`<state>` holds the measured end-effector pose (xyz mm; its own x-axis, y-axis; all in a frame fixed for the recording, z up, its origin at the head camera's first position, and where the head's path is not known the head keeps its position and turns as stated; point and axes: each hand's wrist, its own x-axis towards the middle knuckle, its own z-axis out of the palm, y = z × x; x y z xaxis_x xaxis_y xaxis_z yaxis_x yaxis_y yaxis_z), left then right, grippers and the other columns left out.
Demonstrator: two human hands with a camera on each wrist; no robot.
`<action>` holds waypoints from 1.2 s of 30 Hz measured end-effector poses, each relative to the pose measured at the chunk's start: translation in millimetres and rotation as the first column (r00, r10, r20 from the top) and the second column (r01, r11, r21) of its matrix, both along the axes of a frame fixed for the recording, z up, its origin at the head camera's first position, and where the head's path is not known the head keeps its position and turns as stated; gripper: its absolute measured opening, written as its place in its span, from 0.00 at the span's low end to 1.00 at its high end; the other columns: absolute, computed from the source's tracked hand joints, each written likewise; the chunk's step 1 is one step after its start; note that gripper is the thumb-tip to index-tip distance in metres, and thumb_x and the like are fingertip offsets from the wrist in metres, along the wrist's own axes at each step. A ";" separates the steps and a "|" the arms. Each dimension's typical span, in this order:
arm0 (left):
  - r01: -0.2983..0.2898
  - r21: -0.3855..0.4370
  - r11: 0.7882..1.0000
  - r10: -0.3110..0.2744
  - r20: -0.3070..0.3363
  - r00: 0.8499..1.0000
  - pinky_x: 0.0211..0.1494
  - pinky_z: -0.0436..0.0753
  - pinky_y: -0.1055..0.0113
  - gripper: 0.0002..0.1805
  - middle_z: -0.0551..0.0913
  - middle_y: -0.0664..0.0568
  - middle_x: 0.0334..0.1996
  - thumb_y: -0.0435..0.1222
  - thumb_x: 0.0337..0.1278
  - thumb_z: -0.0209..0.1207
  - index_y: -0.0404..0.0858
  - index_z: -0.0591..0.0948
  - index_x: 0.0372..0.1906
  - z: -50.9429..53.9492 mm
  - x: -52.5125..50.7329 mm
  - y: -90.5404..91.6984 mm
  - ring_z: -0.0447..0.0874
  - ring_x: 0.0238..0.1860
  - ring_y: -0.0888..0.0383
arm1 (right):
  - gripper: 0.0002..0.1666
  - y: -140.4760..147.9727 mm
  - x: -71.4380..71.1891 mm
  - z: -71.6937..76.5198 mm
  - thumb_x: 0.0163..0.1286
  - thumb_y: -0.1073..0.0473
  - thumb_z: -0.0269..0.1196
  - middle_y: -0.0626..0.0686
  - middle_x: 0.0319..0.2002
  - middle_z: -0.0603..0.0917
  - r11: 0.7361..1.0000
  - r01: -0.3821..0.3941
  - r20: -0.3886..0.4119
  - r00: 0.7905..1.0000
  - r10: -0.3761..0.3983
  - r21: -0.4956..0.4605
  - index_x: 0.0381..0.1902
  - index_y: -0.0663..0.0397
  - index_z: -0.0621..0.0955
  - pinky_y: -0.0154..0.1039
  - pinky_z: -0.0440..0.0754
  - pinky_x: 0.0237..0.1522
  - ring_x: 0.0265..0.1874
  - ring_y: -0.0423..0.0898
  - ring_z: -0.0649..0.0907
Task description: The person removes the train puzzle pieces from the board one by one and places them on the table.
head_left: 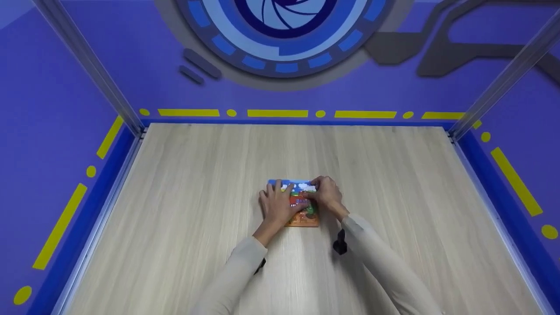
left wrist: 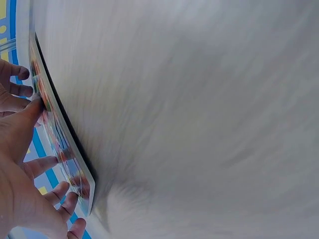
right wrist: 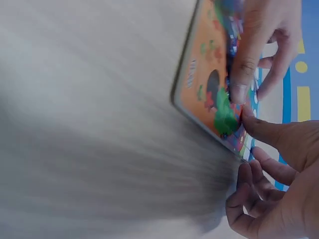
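Observation:
A thin flat picture board lies on the table, printed with blue sky and white clouds at the far side and orange at the near side. Over its left part spreads my left hand, fingers fairly straight and touching its face, thumb reaching toward the middle. At the far right part, my right hand holds the board's edge with curled fingers. In the right wrist view, the right thumb presses the printed face near the left thumb's tip. Whether a small loose piece sits under the thumbs is hidden.
The light wood-grain table surrounds the board. Blue panels with yellow marks close off the back and both sides, with metal posts at the far corners. A black device hangs under the right sleeve.

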<state>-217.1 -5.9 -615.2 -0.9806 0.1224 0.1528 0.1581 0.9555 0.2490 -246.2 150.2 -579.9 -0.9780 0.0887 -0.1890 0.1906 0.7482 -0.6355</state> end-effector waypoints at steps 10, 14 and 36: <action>-0.018 -0.021 1.000 0.018 -0.011 1.000 0.53 0.67 0.50 0.46 0.73 0.45 0.62 0.73 0.49 0.61 0.51 0.77 0.69 4.6 -0.5 0.2 0.70 0.59 0.45 | 0.23 0.3 -5.1 0.8 0.64 0.63 0.72 0.56 0.44 0.77 0.981 0.058 0.100 0.994 -0.039 -0.186 0.54 0.62 0.77 0.37 0.72 0.41 0.40 0.47 0.75; -0.016 -0.011 1.000 0.016 -0.031 0.999 0.52 0.66 0.50 0.46 0.74 0.45 0.62 0.73 0.48 0.62 0.51 0.78 0.69 5.7 0.2 0.4 0.70 0.59 0.45 | 0.23 -0.4 -4.7 -0.9 0.63 0.66 0.72 0.54 0.42 0.76 0.973 0.060 0.075 0.996 -0.044 -0.224 0.53 0.62 0.76 0.36 0.71 0.39 0.38 0.46 0.74; -0.022 -0.039 0.999 0.023 0.011 1.000 0.55 0.68 0.48 0.47 0.73 0.45 0.64 0.74 0.48 0.59 0.53 0.77 0.70 1.7 0.8 1.0 0.70 0.60 0.45 | 0.22 1.7 5.4 -7.9 0.64 0.66 0.72 0.56 0.37 0.83 0.971 0.001 -0.039 0.999 -0.011 -0.240 0.55 0.58 0.79 0.33 0.75 0.34 0.32 0.44 0.78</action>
<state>-216.3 -4.9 -613.4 -0.9849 0.1061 0.1367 0.1338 0.9678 0.2134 -240.8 151.8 -587.8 -0.9848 0.0515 -0.1661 0.1654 0.5715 -0.8037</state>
